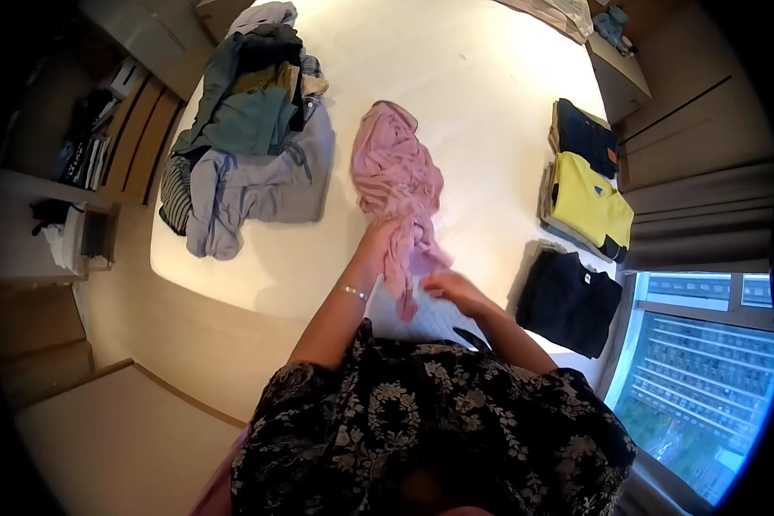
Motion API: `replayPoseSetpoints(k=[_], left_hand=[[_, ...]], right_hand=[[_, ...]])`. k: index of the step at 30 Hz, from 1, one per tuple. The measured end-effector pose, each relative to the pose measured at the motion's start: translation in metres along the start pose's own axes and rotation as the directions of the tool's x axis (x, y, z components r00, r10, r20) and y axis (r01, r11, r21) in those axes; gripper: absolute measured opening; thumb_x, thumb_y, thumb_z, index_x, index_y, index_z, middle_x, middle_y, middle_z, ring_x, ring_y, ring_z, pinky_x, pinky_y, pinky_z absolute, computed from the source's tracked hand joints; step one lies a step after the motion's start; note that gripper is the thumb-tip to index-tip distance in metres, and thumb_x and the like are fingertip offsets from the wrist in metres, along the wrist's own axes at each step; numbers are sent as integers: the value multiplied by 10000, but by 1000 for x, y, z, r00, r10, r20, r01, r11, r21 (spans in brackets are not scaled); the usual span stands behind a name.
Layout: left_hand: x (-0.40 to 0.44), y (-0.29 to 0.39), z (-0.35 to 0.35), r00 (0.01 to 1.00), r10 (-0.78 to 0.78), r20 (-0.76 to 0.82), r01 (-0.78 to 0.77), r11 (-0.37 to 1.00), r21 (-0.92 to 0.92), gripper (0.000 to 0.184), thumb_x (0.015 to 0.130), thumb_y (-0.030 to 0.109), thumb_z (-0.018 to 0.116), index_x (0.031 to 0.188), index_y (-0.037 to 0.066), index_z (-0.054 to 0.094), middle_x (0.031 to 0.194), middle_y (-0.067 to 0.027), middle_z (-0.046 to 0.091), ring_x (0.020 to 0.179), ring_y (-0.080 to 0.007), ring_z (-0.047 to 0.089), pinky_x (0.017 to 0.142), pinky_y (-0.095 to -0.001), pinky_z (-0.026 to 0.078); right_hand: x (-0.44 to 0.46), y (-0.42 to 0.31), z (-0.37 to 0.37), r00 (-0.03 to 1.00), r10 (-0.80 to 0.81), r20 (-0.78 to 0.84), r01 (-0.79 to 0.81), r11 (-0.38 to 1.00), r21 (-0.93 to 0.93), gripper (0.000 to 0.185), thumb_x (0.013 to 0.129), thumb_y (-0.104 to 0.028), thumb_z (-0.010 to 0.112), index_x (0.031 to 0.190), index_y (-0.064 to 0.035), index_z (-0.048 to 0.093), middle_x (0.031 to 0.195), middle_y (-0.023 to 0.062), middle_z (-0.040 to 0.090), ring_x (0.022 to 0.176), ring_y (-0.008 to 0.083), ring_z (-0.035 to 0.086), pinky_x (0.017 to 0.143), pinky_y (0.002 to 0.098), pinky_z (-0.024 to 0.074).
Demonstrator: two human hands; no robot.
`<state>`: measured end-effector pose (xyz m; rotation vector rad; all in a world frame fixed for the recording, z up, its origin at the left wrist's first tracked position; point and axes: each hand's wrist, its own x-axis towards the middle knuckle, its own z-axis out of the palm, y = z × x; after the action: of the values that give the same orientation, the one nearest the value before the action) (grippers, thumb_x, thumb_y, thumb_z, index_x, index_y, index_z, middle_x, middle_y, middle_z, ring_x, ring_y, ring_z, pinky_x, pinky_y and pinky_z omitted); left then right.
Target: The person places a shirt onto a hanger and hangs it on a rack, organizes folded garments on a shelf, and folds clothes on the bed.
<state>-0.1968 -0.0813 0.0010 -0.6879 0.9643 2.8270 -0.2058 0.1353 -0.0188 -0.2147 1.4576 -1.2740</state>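
Note:
A crumpled pink striped garment lies bunched on the bed in front of me, its lower end twisted and narrowing toward my body. My left hand is closed on the gathered cloth where it narrows, with its fingertips partly hidden by folds. Just right of the garment's loose lower end, my right hand hovers with its fingers loosely bent and apart. It is slightly blurred, and no cloth shows in it.
A loose heap of clothes lies on the bed's left side. Along the right edge sit folded stacks: dark jeans, a yellow top and a black garment. Pale sheet covers the bed. A window is at lower right.

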Motion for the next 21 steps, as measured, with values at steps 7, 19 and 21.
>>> replayPoseSetpoints(k=[7, 19, 21], left_hand=[[-158, -51, 47, 842, -535, -67, 377, 496, 782, 409, 777, 394, 668, 986, 47, 614, 922, -102, 644, 765, -192, 607, 691, -309, 499], [-288, -17, -20, 876, 463, -137, -478, 787, -391, 628, 904, 460, 454, 1342, 23, 346, 1272, -128, 500, 1175, -257, 473, 1036, -384, 334], [-308, -24, -40, 769, 598, -226, -640, 723, -261, 560, 902, 375, 492, 1310, 7, 381, 1249, -143, 512, 1125, -272, 514, 992, -399, 397]], right_hand=[[49, -52, 31, 850, -507, -142, 502, 862, -72, 607, 823, -411, 446, 1321, -75, 360, 1243, 110, 459, 1160, 229, 428, 975, 386, 308], [-88, -124, 193, 597, -81, 798, 801, 108, -589, 213, 688, -168, 593, 846, -36, 647, 947, 153, 618, 911, 311, 562, 801, 371, 427], [-103, -105, 215, 678, 305, 669, 709, -31, -705, 212, 703, -145, 586, 879, -38, 636, 987, 152, 605, 947, 279, 551, 811, 341, 421]])
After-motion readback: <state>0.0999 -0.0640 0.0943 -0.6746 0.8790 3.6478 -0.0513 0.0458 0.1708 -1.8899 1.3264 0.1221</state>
